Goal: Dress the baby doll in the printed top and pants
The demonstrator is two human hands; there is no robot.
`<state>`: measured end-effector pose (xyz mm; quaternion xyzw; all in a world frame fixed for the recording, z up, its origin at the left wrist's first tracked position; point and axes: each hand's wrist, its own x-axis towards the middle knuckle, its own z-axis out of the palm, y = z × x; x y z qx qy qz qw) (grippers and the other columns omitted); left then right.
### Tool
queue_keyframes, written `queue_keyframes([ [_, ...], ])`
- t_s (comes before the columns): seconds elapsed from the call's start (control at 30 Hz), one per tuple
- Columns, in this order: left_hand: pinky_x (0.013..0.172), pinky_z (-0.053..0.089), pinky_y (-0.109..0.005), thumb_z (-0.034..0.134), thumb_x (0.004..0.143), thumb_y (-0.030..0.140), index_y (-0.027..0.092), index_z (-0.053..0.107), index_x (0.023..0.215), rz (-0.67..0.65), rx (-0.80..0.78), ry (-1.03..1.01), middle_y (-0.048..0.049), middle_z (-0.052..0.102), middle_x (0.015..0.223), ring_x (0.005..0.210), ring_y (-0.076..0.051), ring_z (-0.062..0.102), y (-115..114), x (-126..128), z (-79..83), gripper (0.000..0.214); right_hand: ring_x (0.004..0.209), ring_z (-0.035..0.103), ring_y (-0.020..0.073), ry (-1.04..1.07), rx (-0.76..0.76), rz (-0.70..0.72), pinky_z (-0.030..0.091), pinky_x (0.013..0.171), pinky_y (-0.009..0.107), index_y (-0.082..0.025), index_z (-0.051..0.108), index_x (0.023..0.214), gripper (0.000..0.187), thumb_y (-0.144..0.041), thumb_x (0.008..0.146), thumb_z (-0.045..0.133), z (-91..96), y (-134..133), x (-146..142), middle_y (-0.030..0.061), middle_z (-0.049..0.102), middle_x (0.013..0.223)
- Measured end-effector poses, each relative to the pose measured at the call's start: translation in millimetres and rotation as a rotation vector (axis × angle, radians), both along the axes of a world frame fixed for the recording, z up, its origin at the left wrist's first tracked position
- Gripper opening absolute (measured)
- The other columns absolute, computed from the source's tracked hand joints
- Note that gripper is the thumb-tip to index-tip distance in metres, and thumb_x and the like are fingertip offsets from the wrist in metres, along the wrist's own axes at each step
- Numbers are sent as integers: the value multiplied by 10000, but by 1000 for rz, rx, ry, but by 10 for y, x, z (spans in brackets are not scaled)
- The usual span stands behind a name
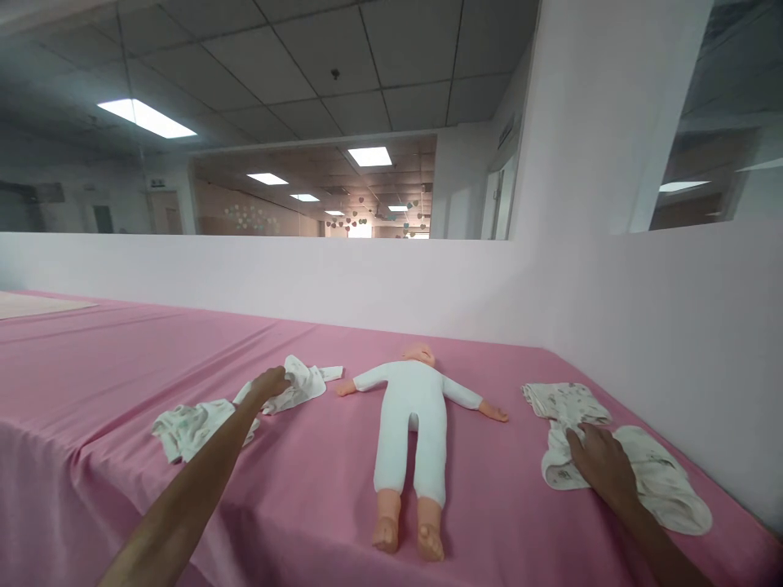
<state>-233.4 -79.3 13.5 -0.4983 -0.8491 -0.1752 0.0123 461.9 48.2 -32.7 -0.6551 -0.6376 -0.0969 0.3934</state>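
A baby doll (409, 416) in a pale one-piece suit lies on its back in the middle of the pink sheet, arms spread, bare feet toward me. My left hand (270, 383) is closed on a crumpled white printed garment (196, 424) lying left of the doll. My right hand (603, 463) lies flat with fingers spread on another white printed cloth (657, 481) to the doll's right.
The pink sheet (122, 359) covers a wide surface that drops off at the near left. A white low wall (367, 281) runs along the back and right side. A beige mat (37, 304) lies at the far left.
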Motion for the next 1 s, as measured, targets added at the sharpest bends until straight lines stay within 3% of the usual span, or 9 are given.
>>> queue_keyframes([
  [0.2, 612, 395, -258, 471, 839, 429, 175, 563, 780, -134, 376, -65, -44, 648, 799, 765, -210, 603, -70, 424, 867, 276, 1046, 597, 335, -113, 210, 168, 441, 946, 477, -115, 655, 1020, 398, -349, 858, 377, 502, -252, -689, 195, 670, 1057],
  [0.33, 682, 448, -262, 631, 790, 447, 163, 608, 923, -513, 790, -489, -29, 655, 840, 802, -189, 591, -468, 1127, 1531, 315, 1185, 522, 313, 59, 194, 431, 360, 1054, 500, -151, 631, 1114, 402, -405, 896, 408, 1020, -705, -1514, 152, 637, 1186],
  [0.43, 704, 474, -257, 692, 780, 436, 174, 642, 969, -727, 813, -671, -38, 669, 910, 837, -181, 603, -808, 1661, 1838, 326, 1307, 425, 294, 183, 48, 690, 333, 1094, 486, -200, 562, 1263, 485, -514, 903, 474, 1381, -1159, -2047, 123, 533, 1360],
  [0.6, 496, 420, -211, 683, 751, 324, 176, 611, 860, -870, 623, -901, 11, 589, 695, 552, -109, 526, -1147, 2104, 1915, 197, 1412, 299, 277, 279, -259, 1127, 324, 1106, 478, -362, 275, 1501, 812, -579, 809, 640, 1837, -1726, -2493, 41, 307, 1560],
  [0.67, 478, 407, -207, 662, 698, 240, 177, 568, 774, -914, 536, -958, 24, 548, 650, 523, -99, 500, -1210, 2156, 1885, 136, 1348, 391, 264, 280, -350, 1284, 369, 1067, 450, -383, 263, 1502, 898, -508, 749, 735, 1951, -1815, -2563, 43, 411, 1491],
  [0.77, 489, 401, -207, 634, 637, 180, 171, 566, 748, -963, 422, -983, 19, 545, 654, 543, -101, 497, -1266, 2160, 1853, 131, 988, 602, 197, 262, -518, 1461, 456, 934, 395, -303, 497, 1370, 671, -409, 754, 743, 2040, -1830, -2612, 19, 655, 1013],
  [0.83, 510, 408, -220, 636, 633, 186, 163, 594, 771, -989, 385, -1002, 7, 556, 679, 571, -112, 508, -1276, 2117, 1843, 147, 776, 594, 152, 280, -582, 1490, 483, 842, 367, -232, 658, 1126, 352, -388, 811, 676, 2061, -1804, -2614, -17, 601, 759],
  [0.9, 542, 425, -236, 643, 646, 189, 165, 604, 768, -1024, 385, -1042, 5, 553, 697, 599, -121, 520, -1267, 2050, 1837, 130, 782, 592, 146, 353, -556, 1473, 490, 819, 353, -206, 681, 964, 214, -375, 839, 639, 2072, -1783, -2599, 0, 606, 784],
  [1.0, 534, 418, -239, 660, 685, 213, 163, 608, 701, -1108, 365, -1055, 8, 531, 671, 569, -112, 500, -1237, 1968, 1834, 74, 1094, 575, 195, 430, -518, 1510, 462, 960, 386, -252, 629, 1141, 364, -356, 800, 705, 2090, -1803, -2593, 57, 627, 1162],
])
